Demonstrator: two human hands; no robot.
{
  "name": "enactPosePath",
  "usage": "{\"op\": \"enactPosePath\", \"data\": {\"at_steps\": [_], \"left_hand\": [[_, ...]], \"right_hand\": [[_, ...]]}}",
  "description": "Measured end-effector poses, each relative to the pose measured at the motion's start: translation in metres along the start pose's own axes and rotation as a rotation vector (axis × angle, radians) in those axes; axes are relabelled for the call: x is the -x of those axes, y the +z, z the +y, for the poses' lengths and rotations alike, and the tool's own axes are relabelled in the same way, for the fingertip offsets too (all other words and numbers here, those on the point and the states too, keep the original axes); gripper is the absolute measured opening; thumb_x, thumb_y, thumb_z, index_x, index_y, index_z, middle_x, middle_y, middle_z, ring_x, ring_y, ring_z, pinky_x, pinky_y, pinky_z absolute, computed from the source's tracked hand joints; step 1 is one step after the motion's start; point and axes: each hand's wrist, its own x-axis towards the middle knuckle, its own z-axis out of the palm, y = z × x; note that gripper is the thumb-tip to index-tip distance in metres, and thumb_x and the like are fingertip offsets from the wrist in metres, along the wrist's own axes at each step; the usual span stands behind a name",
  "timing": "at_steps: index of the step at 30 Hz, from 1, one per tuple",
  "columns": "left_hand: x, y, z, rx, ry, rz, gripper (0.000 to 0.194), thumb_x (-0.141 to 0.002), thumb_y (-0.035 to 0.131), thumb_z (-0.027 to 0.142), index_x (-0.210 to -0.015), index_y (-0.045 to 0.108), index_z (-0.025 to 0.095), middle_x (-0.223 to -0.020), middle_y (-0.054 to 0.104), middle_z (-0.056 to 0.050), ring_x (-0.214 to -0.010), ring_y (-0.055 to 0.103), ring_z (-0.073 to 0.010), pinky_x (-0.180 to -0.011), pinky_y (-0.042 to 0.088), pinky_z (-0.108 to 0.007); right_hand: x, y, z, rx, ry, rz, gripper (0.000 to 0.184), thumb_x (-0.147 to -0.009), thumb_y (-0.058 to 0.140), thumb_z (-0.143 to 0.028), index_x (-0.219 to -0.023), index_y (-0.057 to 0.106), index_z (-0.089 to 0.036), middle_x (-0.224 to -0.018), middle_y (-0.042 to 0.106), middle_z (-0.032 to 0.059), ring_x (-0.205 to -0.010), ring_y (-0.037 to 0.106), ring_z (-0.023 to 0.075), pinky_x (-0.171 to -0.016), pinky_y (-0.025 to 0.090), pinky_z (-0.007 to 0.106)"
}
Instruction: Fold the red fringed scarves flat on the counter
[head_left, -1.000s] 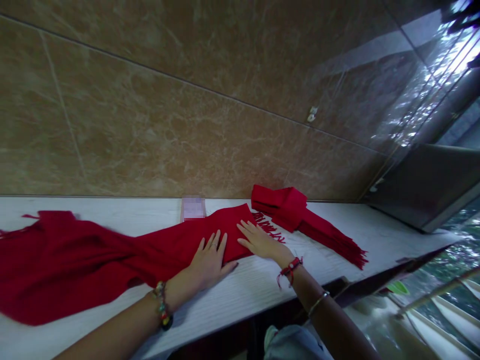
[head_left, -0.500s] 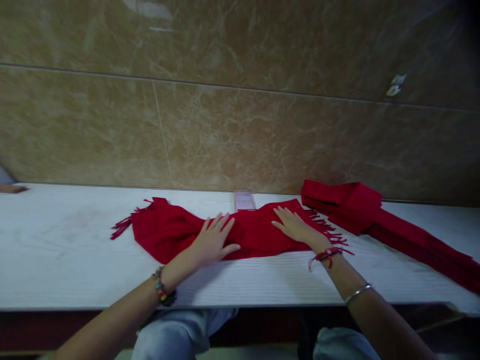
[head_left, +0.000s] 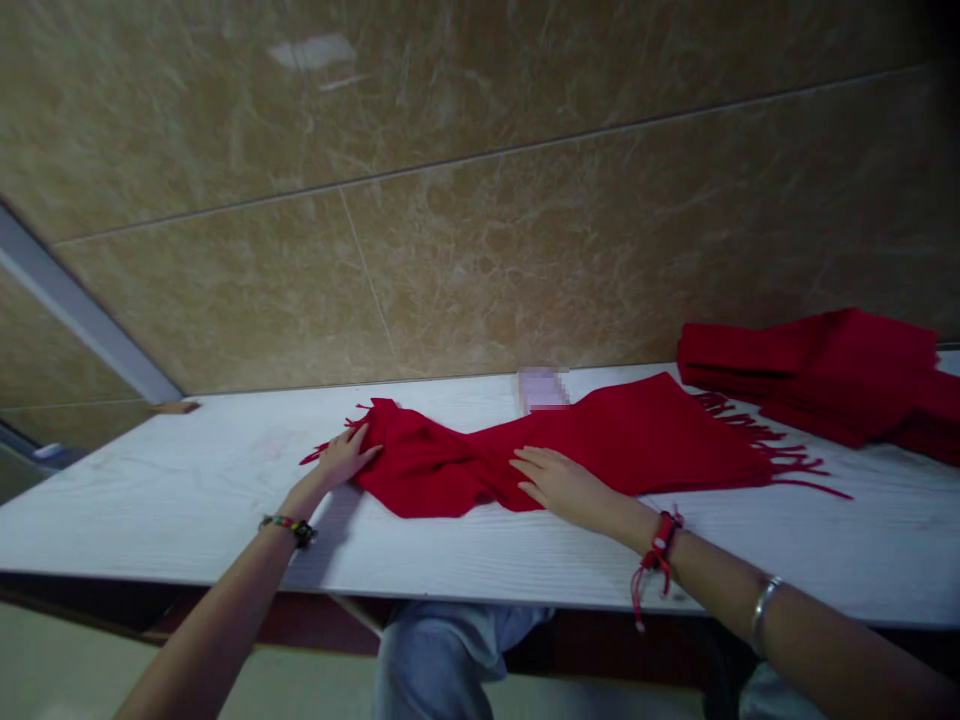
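A red fringed scarf point(head_left: 660, 435) lies lengthwise on the white table, smooth toward the right and rumpled around its narrowed middle and left part. My left hand point(head_left: 343, 458) rests on its left end by the tassels, thumb apart from the fingers, covering part of the fringe. Flat over the creased middle lies my right hand point(head_left: 566, 487), fingers stretched out toward the left. Neither hand visibly pinches the cloth.
More folded red cloth point(head_left: 825, 370) lies at the right against the tiled wall point(head_left: 465, 260). A small pale purple packet point(head_left: 543, 390) sits behind the scarf. At the far left corner is a brown block point(head_left: 174, 407). The white table point(head_left: 225, 480) has its front edge above my knees.
My left hand has slid from the scarf's middle to its left end. My right hand has moved from near the right fringe to the middle. The view has turned left and tilted.
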Motion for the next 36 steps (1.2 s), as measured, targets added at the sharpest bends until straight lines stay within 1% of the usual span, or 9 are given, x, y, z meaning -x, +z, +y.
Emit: {"op": "enactPosePath", "data": {"at_steps": [5, 8, 11, 14, 17, 21, 26, 31, 36], "left_hand": [[-0.001, -0.027, -0.020, 0.176, -0.118, 0.090, 0.042, -0.076, 0.049, 0.035, -0.112, 0.051, 0.014, -0.104, 0.063, -0.006, -0.093, 0.059, -0.0199, -0.080, 0.045, -0.026], [0.001, -0.055, -0.034, 0.065, -0.273, 0.184, 0.041, -0.080, 0.041, 0.029, -0.117, 0.047, 0.013, -0.098, 0.063, -0.008, -0.083, 0.061, -0.0206, -0.070, 0.049, -0.029], [0.007, -0.070, -0.036, -0.115, -0.276, 0.170, 0.049, -0.074, 0.046, 0.021, -0.122, 0.045, 0.013, -0.110, 0.056, -0.016, -0.097, 0.056, -0.0297, -0.077, 0.046, -0.042], [0.014, -0.065, -0.019, -0.250, -0.146, 0.079, 0.060, -0.070, 0.052, 0.020, -0.129, 0.040, 0.017, -0.133, 0.036, -0.021, -0.119, 0.036, -0.0397, -0.086, 0.035, -0.057], [0.012, -0.048, 0.003, -0.319, 0.230, -0.024, 0.065, -0.071, 0.048, 0.012, -0.133, 0.032, 0.021, -0.144, 0.020, -0.013, -0.130, 0.020, -0.0312, -0.098, 0.027, -0.050], [-0.006, -0.035, 0.020, -0.280, 0.542, -0.173, 0.068, -0.065, 0.039, -0.002, -0.128, 0.040, 0.025, -0.130, 0.046, -0.004, -0.121, 0.038, -0.0193, -0.100, 0.027, -0.038], [-0.014, -0.057, 0.022, -0.324, 0.611, -0.107, 0.035, -0.070, 0.042, 0.002, -0.095, 0.062, 0.015, -0.093, 0.062, -0.007, -0.086, 0.057, -0.0169, -0.081, 0.042, -0.027], [0.023, -0.092, 0.006, -0.385, 0.520, 0.145, 0.037, -0.073, 0.043, 0.005, -0.105, 0.059, 0.013, -0.099, 0.060, -0.011, -0.082, 0.056, -0.0197, -0.078, 0.042, -0.031], [0.068, -0.081, -0.020, -0.387, 0.623, -0.078, 0.039, -0.075, 0.041, 0.004, -0.106, 0.060, 0.017, -0.101, 0.063, -0.008, -0.087, 0.057, -0.0197, -0.080, 0.041, -0.032]], "right_hand": [[0.008, 0.010, 0.009, -0.005, -0.034, 0.027, 0.037, -0.089, 0.033, -0.016, -0.120, 0.053, -0.015, -0.126, 0.051, 0.0099, -0.120, 0.041, 0.0211, -0.102, 0.033, 0.041], [0.009, 0.012, 0.010, -0.038, -0.042, 0.020, 0.040, -0.089, 0.031, -0.016, -0.124, 0.049, -0.017, -0.129, 0.048, 0.0087, -0.122, 0.038, 0.0198, -0.102, 0.033, 0.041], [0.009, 0.014, 0.010, -0.057, -0.035, 0.015, 0.042, -0.089, 0.030, -0.016, -0.127, 0.046, -0.020, -0.131, 0.046, 0.0060, -0.124, 0.037, 0.0195, -0.101, 0.033, 0.042], [0.009, 0.014, 0.010, -0.058, -0.073, 0.011, 0.043, -0.087, 0.031, -0.012, -0.122, 0.051, -0.024, -0.132, 0.046, 0.0026, -0.125, 0.035, 0.0209, -0.103, 0.030, 0.046], [0.009, 0.013, 0.009, -0.069, -0.110, 0.017, 0.042, -0.085, 0.033, -0.009, -0.117, 0.055, -0.025, -0.130, 0.047, 0.0011, -0.125, 0.034, 0.0215, -0.104, 0.027, 0.047], [0.009, 0.008, 0.006, -0.068, -0.068, 0.046, 0.037, -0.087, 0.037, -0.014, -0.118, 0.055, -0.023, -0.126, 0.052, 0.0047, -0.121, 0.040, 0.0194, -0.102, 0.033, 0.042], [0.006, -0.002, 0.001, -0.106, -0.015, 0.118, 0.031, -0.087, 0.042, -0.017, -0.113, 0.057, -0.018, -0.116, 0.059, 0.0063, -0.111, 0.050, 0.0187, -0.095, 0.040, 0.040], [0.007, -0.017, 0.003, -0.143, -0.055, 0.237, 0.031, -0.087, 0.041, -0.016, -0.113, 0.057, -0.020, -0.114, 0.061, 0.0058, -0.109, 0.052, 0.0178, -0.094, 0.041, 0.039], [0.016, -0.026, 0.005, -0.131, -0.222, 0.045, 0.027, -0.086, 0.045, -0.016, -0.108, 0.061, -0.020, -0.111, 0.062, 0.0046, -0.107, 0.054, 0.0186, -0.092, 0.043, 0.038]]}}
